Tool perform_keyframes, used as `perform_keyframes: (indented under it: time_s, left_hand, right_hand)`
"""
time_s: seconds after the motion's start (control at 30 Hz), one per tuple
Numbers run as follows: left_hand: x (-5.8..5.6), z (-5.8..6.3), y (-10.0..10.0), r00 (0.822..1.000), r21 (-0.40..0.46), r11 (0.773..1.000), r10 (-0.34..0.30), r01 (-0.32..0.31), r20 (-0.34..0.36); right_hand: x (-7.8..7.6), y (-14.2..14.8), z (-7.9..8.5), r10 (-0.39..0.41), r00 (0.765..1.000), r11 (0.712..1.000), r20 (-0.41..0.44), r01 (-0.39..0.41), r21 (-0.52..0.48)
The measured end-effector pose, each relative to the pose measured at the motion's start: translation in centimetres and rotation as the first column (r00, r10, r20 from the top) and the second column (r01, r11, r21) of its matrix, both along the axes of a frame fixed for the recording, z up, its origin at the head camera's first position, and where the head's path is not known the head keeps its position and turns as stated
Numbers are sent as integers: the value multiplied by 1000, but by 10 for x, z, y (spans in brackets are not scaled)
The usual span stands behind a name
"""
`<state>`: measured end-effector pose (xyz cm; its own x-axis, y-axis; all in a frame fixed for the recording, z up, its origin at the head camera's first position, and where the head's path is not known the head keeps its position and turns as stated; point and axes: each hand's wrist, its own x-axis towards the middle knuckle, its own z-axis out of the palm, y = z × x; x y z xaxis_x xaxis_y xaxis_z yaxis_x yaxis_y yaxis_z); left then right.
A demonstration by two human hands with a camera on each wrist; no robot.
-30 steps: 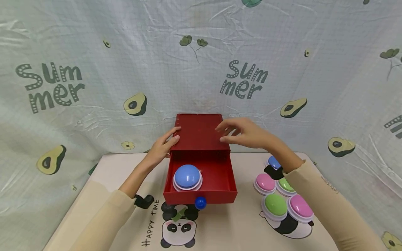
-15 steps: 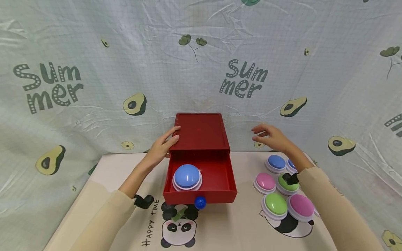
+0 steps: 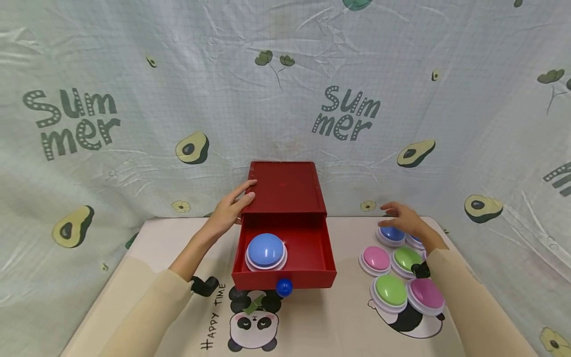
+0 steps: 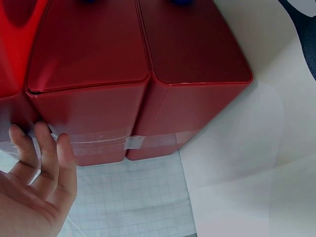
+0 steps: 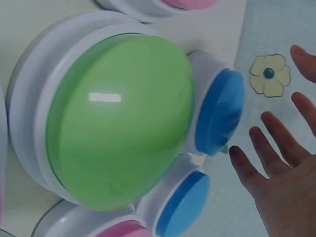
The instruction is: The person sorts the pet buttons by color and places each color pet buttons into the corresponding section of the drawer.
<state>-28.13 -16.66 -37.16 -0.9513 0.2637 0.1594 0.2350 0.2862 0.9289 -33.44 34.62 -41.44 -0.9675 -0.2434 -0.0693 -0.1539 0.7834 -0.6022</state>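
Note:
My left hand rests against the left side of a red drawer cabinet, its fingertips at the top edge. In the left wrist view its fingers touch the cabinet's taped side. The top drawer is pulled out, with a blue knob at its front. Inside, on the left, sits a blue dome button on a white base. My right hand, fingers spread and holding nothing, is just over another blue button in the right-hand group. The right wrist view shows its fingertips near that button's dome.
Closer on the right stand pink and green buttons, several in all, close together on the table. A fabric backdrop hangs right behind the cabinet. A panda print lies in front of the drawer.
My right hand has moved from beside the cabinet's top right edge, rightward and down to the blue button. The left hand, drawer and button inside have stayed put.

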Motion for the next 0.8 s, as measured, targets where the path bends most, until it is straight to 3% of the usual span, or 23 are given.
perform_keyframes:
  time_s: [0.13,0.37,0.8]
  left_hand:
    - [0,1,1,1000,-4,1000,2,-2,-1]
    - [2,0,2,1000,-15,1000,15,-15,-7]
    - [3,0,2,1000,-20,1000,17,-17,-3]
  right_hand:
    - [3,3,-11,22,1000,999,-14,-21,41]
    - [13,1,-21,-9,1000,987,21,5,161]
    - [13,5,-25,-25,998,980,55,13,198]
